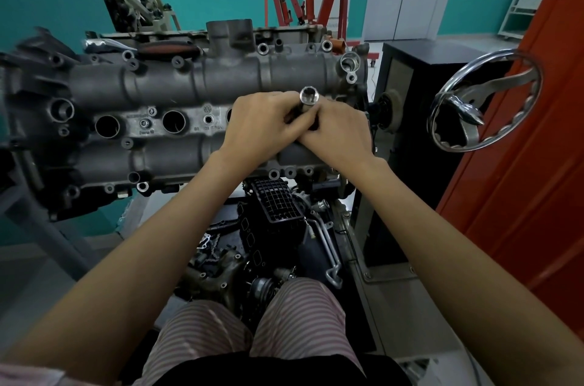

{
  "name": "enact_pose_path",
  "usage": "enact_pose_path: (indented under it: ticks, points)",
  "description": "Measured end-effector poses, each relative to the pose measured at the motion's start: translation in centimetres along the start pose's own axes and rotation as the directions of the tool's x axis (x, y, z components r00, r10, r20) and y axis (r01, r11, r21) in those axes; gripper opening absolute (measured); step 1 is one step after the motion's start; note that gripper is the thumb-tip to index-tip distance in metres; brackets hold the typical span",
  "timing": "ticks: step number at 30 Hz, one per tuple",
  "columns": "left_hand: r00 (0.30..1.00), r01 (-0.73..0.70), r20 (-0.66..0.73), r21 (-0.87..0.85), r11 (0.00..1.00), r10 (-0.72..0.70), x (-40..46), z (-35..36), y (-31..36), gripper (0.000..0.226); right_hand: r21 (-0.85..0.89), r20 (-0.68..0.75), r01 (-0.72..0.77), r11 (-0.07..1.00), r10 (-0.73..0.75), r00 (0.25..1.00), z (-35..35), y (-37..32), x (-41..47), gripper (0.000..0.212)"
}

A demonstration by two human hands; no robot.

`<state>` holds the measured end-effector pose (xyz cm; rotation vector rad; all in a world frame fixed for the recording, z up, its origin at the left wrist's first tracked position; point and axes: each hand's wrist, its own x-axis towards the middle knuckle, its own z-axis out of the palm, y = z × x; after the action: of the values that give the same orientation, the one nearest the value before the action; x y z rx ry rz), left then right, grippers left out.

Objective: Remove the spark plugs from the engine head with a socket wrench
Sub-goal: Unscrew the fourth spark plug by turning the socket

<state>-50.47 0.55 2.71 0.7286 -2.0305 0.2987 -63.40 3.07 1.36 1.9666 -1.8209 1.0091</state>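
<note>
Both hands meet over the right part of the engine head. The left hand and the right hand curl their fingers round a shiny socket, whose open end sticks up just above the fingertips, facing the camera.

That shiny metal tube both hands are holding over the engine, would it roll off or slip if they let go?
Probably yes. The socket is round and smooth, so laid on the sloping engine head it would likely roll. Its polished surface looks slippery, which may be why the left hand and right hand both grip it. It looks like solid steel, so stiff and heavy for its size.
</note>
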Motion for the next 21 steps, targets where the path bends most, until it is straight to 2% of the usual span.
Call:
enact_pose_path:
  ticks: [2,6,12,16,21]
  points:
    - [1.0,-0.012,0.009,0.0,1.0,0.012,0.01,-0.06,-0.1,0.046,0.016,0.002,0.005,1.0,-0.005,1.0,-0.13,-0.05,-0.12,0.022]
    - [0.999,-0.041,0.035,-0.016,0.999,0.041,0.17,-0.12,0.05,0.037,0.015,0.015,0.035,0.999,-0.036,0.999,-0.26,0.08,-0.27,0.01]
    - [0.999,0.009,0.034,-0.008,1.0,-0.009,-0.01,0.17,-0.08,0.032,0.016,-0.011,0.005,1.0,-0.005,1.0,0.15,0.02,-0.05,0.025]
    - [0.998,0.032,0.046,-0.015,0.999,-0.031,0.05,-0.01,-0.32,0.045,0.056,-0.041,0.019,0.998,-0.017,0.999,0.06,0.06,-0.27,0.022]
    - [0.996,-0.001,0.084,-0.026,1.0,0.003,0.12,-0.2,0.21,0.035,-0.015,0.016,0.05,0.999,-0.05,0.999,0.0,0.18,-0.23,0.018]
